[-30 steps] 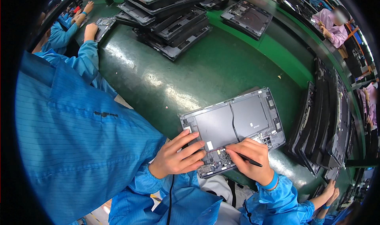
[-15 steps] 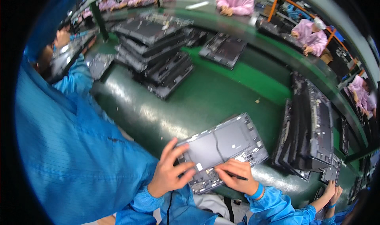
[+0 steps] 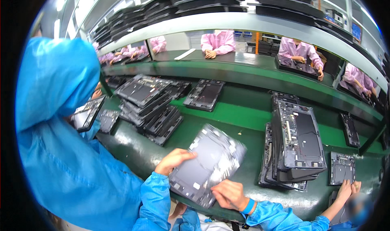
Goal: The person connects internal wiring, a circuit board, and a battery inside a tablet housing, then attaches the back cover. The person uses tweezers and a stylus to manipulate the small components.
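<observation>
A grey laptop casing (image 3: 197, 166) with exposed circuit parts lies tilted in front of me, its right part smeared by motion. My left hand (image 3: 174, 160) grips its left edge, thumb on top and the other fingers hidden beneath. At the near right edge, the curled fingers of my right hand (image 3: 230, 195) close on the same casing. Whether a tool is also in that hand cannot be seen. To the right of the casing rises a stack of similar laptop casings (image 3: 300, 137).
Another stack of casings (image 3: 142, 90) stands at the back left, with a single casing (image 3: 204, 94) beside it. A person in blue (image 3: 73, 149) sits close on my left. At right, another person's hands (image 3: 347, 188) touch a casing (image 3: 342, 170). Loaded shelves (image 3: 207, 1) run overhead.
The casing has turned and tilted. My left hand has gone from spread fingers over it to gripping its edge. The thin black tool in my right hand no longer shows. The view has swung upward.
</observation>
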Tool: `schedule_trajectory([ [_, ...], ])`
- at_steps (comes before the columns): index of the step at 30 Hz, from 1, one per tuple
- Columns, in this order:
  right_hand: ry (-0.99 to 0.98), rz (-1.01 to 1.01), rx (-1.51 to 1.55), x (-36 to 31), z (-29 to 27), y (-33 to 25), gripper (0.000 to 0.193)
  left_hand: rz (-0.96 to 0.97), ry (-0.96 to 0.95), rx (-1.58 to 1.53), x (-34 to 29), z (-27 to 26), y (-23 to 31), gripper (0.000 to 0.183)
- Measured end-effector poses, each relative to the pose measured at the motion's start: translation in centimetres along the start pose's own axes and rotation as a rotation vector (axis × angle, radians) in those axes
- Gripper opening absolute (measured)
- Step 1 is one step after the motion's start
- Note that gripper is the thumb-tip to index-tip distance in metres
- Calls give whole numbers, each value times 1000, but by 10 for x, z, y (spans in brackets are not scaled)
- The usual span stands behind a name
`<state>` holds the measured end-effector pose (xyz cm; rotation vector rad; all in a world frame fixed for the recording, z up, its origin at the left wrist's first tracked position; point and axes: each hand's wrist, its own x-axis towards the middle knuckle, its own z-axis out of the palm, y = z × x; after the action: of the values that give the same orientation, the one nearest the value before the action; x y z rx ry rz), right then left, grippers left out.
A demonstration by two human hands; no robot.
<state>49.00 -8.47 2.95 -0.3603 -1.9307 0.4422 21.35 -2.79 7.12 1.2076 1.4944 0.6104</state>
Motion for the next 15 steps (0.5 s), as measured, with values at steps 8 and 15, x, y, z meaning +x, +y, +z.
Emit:
schedule_trajectory([
  [8, -166, 169, 133, -17, 9, -3, 19, 323, 585, -606, 197, 51, 72, 43],
  [15, -122, 216, 113, -22, 8, -5, 16, 72, 111, -428, 267, 112, 101, 84],
])
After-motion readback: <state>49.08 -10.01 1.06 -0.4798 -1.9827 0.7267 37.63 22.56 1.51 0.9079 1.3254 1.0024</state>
